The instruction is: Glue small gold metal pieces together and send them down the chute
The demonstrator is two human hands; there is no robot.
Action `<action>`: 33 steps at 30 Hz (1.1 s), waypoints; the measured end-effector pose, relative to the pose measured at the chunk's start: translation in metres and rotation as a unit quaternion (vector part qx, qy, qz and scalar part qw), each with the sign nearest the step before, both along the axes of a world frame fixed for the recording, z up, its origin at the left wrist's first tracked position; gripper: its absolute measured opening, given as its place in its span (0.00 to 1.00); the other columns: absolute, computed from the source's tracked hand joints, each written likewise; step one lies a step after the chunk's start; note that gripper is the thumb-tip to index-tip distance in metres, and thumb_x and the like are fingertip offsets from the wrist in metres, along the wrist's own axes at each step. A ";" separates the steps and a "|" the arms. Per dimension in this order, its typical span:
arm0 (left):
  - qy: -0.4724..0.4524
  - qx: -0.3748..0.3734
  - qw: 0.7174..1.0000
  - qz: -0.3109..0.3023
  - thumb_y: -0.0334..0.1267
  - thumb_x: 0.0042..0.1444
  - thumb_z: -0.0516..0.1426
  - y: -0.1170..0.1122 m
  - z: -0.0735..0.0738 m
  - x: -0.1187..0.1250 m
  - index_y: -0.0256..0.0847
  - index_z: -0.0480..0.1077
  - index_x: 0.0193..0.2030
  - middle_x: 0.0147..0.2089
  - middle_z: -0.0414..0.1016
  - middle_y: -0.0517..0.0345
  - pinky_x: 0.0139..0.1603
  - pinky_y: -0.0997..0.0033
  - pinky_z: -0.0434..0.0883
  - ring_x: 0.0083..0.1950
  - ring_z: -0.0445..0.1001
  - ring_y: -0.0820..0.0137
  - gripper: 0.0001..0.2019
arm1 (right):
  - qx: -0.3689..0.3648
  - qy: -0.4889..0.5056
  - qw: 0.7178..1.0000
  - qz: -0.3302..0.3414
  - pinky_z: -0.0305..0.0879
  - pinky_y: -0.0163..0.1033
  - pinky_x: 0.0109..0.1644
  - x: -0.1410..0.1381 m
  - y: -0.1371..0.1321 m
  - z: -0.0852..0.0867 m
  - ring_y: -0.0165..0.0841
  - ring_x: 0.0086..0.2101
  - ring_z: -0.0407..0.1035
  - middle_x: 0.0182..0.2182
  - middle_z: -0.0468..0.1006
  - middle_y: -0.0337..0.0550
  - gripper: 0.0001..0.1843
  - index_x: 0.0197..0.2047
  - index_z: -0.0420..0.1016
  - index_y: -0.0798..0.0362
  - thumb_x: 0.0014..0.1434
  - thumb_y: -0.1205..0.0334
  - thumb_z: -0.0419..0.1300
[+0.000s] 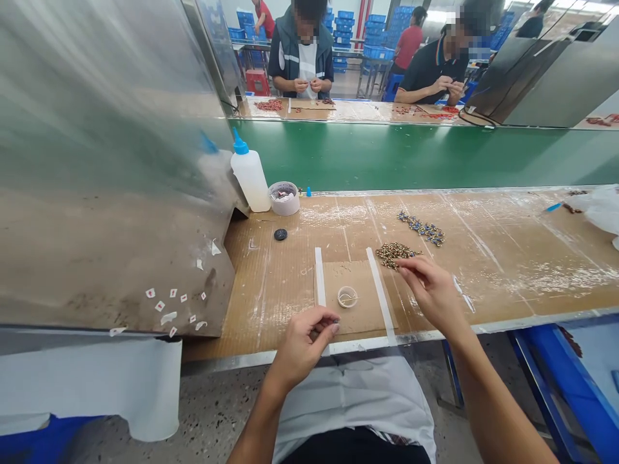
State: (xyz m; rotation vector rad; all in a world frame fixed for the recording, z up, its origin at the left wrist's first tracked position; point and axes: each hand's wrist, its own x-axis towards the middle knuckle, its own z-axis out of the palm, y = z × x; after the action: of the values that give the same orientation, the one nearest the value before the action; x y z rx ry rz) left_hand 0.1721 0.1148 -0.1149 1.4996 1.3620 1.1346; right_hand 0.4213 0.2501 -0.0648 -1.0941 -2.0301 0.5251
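My left hand (305, 341) is curled near the bench's front edge, its thumb and fingers pinched on a small dark part I cannot make out. My right hand (432, 291) reaches forward, fingertips pinched together at the edge of a pile of small brass-coloured parts (394, 252); whether it holds one is unclear. Between the hands a small clear cap (347, 296) with a little glue sits on a cardboard square (352, 287) edged by two white strips. Farther back lies a row of blue-and-brass parts (422, 228).
A white glue bottle with a blue tip (250, 175) and a roll of tape (284, 197) stand at the back left beside a large metal housing (111, 167). A dark button (280, 234) lies near. A green belt (425, 154) runs behind; other people work across it.
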 end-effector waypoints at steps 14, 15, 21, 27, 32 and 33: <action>0.052 0.051 0.997 0.013 0.35 0.64 0.56 0.000 0.001 0.006 0.39 0.76 0.41 0.33 0.76 0.57 0.37 0.73 0.66 0.34 0.72 0.72 0.07 | -0.326 0.296 0.896 0.054 0.71 0.31 0.36 -0.051 -0.089 -0.040 0.28 0.31 0.71 0.34 0.77 0.41 0.10 0.38 0.79 0.53 0.59 0.56 0.67; 0.053 0.055 0.997 0.015 0.34 0.64 0.56 0.000 0.000 0.006 0.39 0.76 0.40 0.33 0.76 0.57 0.37 0.73 0.66 0.34 0.73 0.72 0.07 | -0.325 0.298 0.896 0.053 0.71 0.31 0.35 -0.055 -0.090 -0.040 0.28 0.30 0.71 0.33 0.76 0.41 0.10 0.39 0.79 0.53 0.59 0.56 0.67; 0.080 0.061 0.994 0.029 0.34 0.63 0.56 0.000 0.006 0.009 0.38 0.74 0.34 0.30 0.74 0.59 0.34 0.74 0.64 0.32 0.70 0.72 0.07 | -0.350 0.307 0.882 0.066 0.74 0.33 0.37 -0.062 -0.092 -0.046 0.30 0.30 0.72 0.33 0.78 0.43 0.11 0.40 0.78 0.55 0.59 0.56 0.67; 0.099 0.063 0.993 0.026 0.34 0.63 0.56 0.001 0.010 0.011 0.37 0.74 0.34 0.29 0.73 0.59 0.33 0.73 0.63 0.31 0.69 0.72 0.08 | -0.349 0.306 0.882 0.080 0.75 0.35 0.37 -0.063 -0.093 -0.047 0.32 0.32 0.73 0.34 0.78 0.43 0.10 0.39 0.78 0.54 0.59 0.56 0.67; 0.079 0.071 0.994 0.007 0.35 0.64 0.55 0.002 0.008 0.009 0.38 0.76 0.37 0.32 0.74 0.56 0.36 0.72 0.65 0.33 0.71 0.70 0.09 | -0.341 0.284 0.890 0.101 0.74 0.35 0.38 -0.064 -0.093 -0.048 0.32 0.31 0.73 0.34 0.77 0.43 0.09 0.39 0.76 0.54 0.61 0.57 0.66; 0.075 0.076 0.994 0.004 0.35 0.64 0.55 0.002 0.007 0.009 0.38 0.76 0.37 0.32 0.74 0.55 0.36 0.72 0.66 0.34 0.71 0.70 0.09 | -0.338 0.278 0.893 0.106 0.74 0.35 0.37 -0.063 -0.093 -0.047 0.31 0.31 0.73 0.34 0.76 0.43 0.09 0.39 0.76 0.54 0.61 0.57 0.65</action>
State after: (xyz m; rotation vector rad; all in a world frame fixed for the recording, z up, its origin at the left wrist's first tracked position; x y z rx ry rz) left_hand 0.1807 0.1171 -0.1075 1.7187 1.4098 1.1729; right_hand 0.3579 0.1567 -0.1121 -0.9375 -1.4729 1.5511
